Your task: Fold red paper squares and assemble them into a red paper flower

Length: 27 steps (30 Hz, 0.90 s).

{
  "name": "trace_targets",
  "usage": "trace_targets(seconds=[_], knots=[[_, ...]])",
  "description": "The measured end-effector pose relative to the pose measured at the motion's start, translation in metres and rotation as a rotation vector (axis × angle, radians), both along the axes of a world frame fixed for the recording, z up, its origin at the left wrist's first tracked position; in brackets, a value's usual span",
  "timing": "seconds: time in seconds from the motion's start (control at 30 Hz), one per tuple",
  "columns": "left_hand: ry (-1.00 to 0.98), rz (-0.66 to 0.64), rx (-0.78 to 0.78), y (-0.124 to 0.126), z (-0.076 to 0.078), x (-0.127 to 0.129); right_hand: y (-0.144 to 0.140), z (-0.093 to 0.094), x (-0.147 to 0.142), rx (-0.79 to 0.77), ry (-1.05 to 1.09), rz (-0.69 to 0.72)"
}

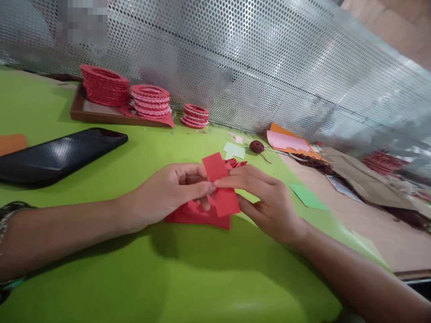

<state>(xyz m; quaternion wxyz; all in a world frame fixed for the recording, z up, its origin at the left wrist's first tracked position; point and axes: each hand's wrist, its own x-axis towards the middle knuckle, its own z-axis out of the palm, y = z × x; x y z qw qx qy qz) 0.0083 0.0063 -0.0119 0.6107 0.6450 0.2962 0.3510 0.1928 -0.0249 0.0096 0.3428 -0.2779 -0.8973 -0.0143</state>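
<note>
- The left hand (168,188) and the right hand (269,197) come together at the centre of the frame, fingertips almost meeting, both pinched on one red paper strip (226,202)
- The red paper strip lies right between them, so neither hand is nearer: the left thumb presses its left edge near mid-length, the right index fingertip rests just beside that thumb, and other right fingers pass behind
- Its long axis slants from upper left to lower right, crossing the line between the wrists, with both ends standing free of the fingertips
- It looks flat, plain and matt, with straight edges and square corners; a crease seems to run across its middle, though the fingers hide most of that
- Below it, partly under the left hand, a larger red paper (217,220) lies on the green table (235,273)
- Just beyond the right fingers sit small red pieces (237,163), then a pale green paper (235,150) and a brown yarn ball (257,146)
- A black phone (63,154) lies at the left of the frame, ring stacks (150,103) at upper left
</note>
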Motion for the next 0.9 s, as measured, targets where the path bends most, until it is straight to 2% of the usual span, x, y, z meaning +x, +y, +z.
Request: trace_targets(seconds=[0.07,0.13,0.3,0.4,0.6,0.77,0.9], knots=[[0.025,-0.045,0.015,-0.002,0.001,0.001,0.0,0.002,0.0,-0.033,0.017,0.015],[0.043,-0.035,0.055,-0.002,0.003,0.001,0.001,0.003,0.001,-0.075,0.031,0.023],[0.186,0.186,0.239,-0.001,0.006,-0.002,0.004,0.005,0.004,-0.147,-0.026,0.104],[0.215,0.201,0.322,0.001,0.005,-0.003,0.006,0.002,0.002,-0.238,0.026,0.141],[0.201,0.133,0.34,-0.002,0.002,-0.001,0.005,-0.004,-0.006,-0.332,0.153,-0.023],[0.252,0.134,0.329,-0.006,0.001,0.0,0.002,-0.004,-0.009,-0.27,0.137,-0.141],[0.202,0.172,0.294,-0.011,0.002,0.003,0.0,-0.003,-0.01,-0.21,0.092,-0.184]])
